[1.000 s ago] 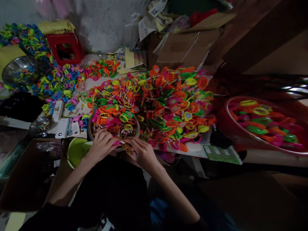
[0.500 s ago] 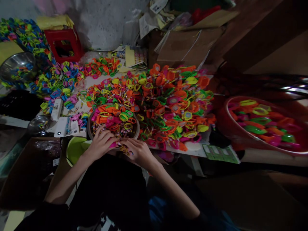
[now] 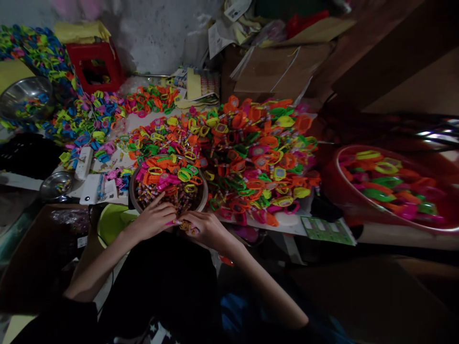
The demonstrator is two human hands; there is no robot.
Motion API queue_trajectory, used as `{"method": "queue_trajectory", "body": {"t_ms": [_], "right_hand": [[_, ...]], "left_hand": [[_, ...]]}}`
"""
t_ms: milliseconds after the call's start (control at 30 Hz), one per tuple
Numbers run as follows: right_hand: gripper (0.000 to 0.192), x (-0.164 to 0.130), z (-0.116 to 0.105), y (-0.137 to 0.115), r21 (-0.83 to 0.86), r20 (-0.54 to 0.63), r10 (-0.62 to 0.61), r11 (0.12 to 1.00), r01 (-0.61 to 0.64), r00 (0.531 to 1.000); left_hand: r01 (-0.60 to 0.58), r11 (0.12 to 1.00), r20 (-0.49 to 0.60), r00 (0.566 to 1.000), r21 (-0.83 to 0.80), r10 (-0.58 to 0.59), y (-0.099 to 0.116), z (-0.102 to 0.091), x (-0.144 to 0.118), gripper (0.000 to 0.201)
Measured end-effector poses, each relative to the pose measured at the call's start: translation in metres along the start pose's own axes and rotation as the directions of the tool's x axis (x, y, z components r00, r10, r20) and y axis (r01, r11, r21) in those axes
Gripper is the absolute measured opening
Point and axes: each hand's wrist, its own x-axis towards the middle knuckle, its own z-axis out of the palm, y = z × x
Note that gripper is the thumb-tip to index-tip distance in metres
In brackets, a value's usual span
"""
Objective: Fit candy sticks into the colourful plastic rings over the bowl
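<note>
Both hands meet at the near rim of a metal bowl [image 3: 132,193]. My left hand [image 3: 156,220] is closed around a small pink piece [image 3: 172,222], probably a toy watch, mostly hidden by the fingers; its index finger points toward the bowl. Fingers of my right hand [image 3: 208,230] close on a few small wrapped candies [image 3: 188,226], with their tips near the pink piece. Inside the bowl lie many small wrapped candies [image 3: 150,193], with orange, green, yellow and pink toy watches [image 3: 186,173] on top at the far side.
A big heap of toy watches [image 3: 258,162] stands right of the bowl. A red tub [image 3: 340,191] of more watches is at far right. To the left are a power strip [image 3: 83,163], a small metal bowl [image 3: 57,186] and a red stool [image 3: 95,67]. Cardboard boxes [image 3: 279,71] stand behind.
Both hands have drawn slightly toward my body, uncovering more candies in the bowl. Less of the pink piece shows between my fingers.
</note>
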Motion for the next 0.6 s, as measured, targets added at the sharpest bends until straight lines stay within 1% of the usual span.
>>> {"method": "queue_trajectory", "body": {"t_ms": [67, 100, 133, 200, 233, 267, 300, 333, 367, 400, 433, 467, 500, 533, 567, 600], "right_hand": [[0.016, -0.002, 0.007, 0.005, 0.022, 0.054, 0.055, 0.998, -0.057, 0.997], [0.016, -0.003, 0.01, 0.007, 0.028, 0.088, 0.072, 0.997, -0.074, 0.994], [0.018, -0.003, 0.011, 0.009, 0.031, 0.127, 0.078, 0.996, -0.082, 0.989], [0.022, -0.002, 0.009, 0.012, 0.04, 0.241, 0.048, 0.997, -0.06, 0.969], [0.023, 0.0, 0.004, 0.013, 0.05, 0.313, 0.025, 0.998, -0.043, 0.949], [0.022, 0.003, -0.005, 0.015, 0.067, 0.386, 0.007, 0.997, -0.036, 0.923], [0.021, 0.008, -0.017, 0.018, 0.095, 0.446, -0.009, 0.995, -0.038, 0.895], [0.017, 0.013, -0.032, 0.022, 0.124, 0.466, -0.008, 0.991, -0.057, 0.885], [0.015, 0.019, -0.05, 0.027, 0.167, 0.442, 0.006, 0.982, -0.089, 0.897], [0.012, 0.025, -0.068, 0.033, 0.215, 0.334, 0.036, 0.97, -0.113, 0.942], [0.008, 0.031, -0.086, 0.04, 0.251, 0.102, 0.106, 0.959, -0.129, 0.989], [0.007, 0.037, -0.103, 0.048, 0.282, -0.203, 0.191, 0.951, -0.13, 0.96], [0.009, 0.041, -0.116, 0.056, 0.288, -0.479, 0.262, 0.948, -0.132, 0.838], [0.014, 0.044, -0.127, 0.063, 0.292, -0.666, 0.307, 0.946, -0.141, 0.68], [0.018, 0.045, -0.133, 0.07, 0.302, -0.761, 0.335, 0.941, -0.153, 0.556], [0.022, 0.045, -0.134, 0.075, 0.313, -0.801, 0.351, 0.936, -0.16, 0.485]], "left_hand": [[0.039, 0.998, 0.03, 0.999, -0.044, -0.037, 0.0, 0.007, -0.002, 0.009], [0.069, 0.993, 0.047, 0.997, -0.093, -0.064, 0.001, 0.008, -0.004, 0.005], [0.104, 0.981, 0.072, 0.993, -0.162, -0.094, 0.001, 0.008, -0.006, 0.012], [0.189, 0.926, 0.124, 0.98, -0.328, -0.156, 0.001, 0.001, -0.012, 0.035], [0.236, 0.886, 0.139, 0.971, -0.4, -0.196, 0.0, -0.006, -0.015, 0.044], [0.282, 0.847, 0.138, 0.959, -0.451, -0.246, -0.002, -0.014, -0.019, 0.048], [0.326, 0.815, 0.12, 0.944, -0.479, -0.307, -0.006, -0.022, -0.023, 0.046], [0.364, 0.791, 0.086, 0.924, -0.492, -0.372, -0.012, -0.03, -0.028, 0.041], [0.394, 0.773, 0.039, 0.9, -0.497, -0.434, -0.018, -0.037, -0.033, 0.036], [0.417, 0.756, -0.007, 0.874, -0.504, -0.486, -0.024, -0.042, -0.037, 0.034], [0.433, 0.739, -0.045, 0.848, -0.516, -0.528, -0.03, -0.045, -0.041, 0.033], [0.447, 0.722, -0.073, 0.824, -0.529, -0.563, -0.036, -0.047, -0.045, 0.034], [0.458, 0.708, -0.087, 0.805, -0.537, -0.587, -0.04, -0.047, -0.049, 0.035], [0.469, 0.7, -0.094, 0.792, -0.539, -0.603, -0.043, -0.045, -0.052, 0.036], [0.477, 0.697, -0.093, 0.787, -0.535, -0.609, -0.044, -0.043, -0.054, 0.036], [0.481, 0.699, -0.087, 0.789, -0.528, -0.608, -0.045, -0.039, -0.056, 0.036]]}}
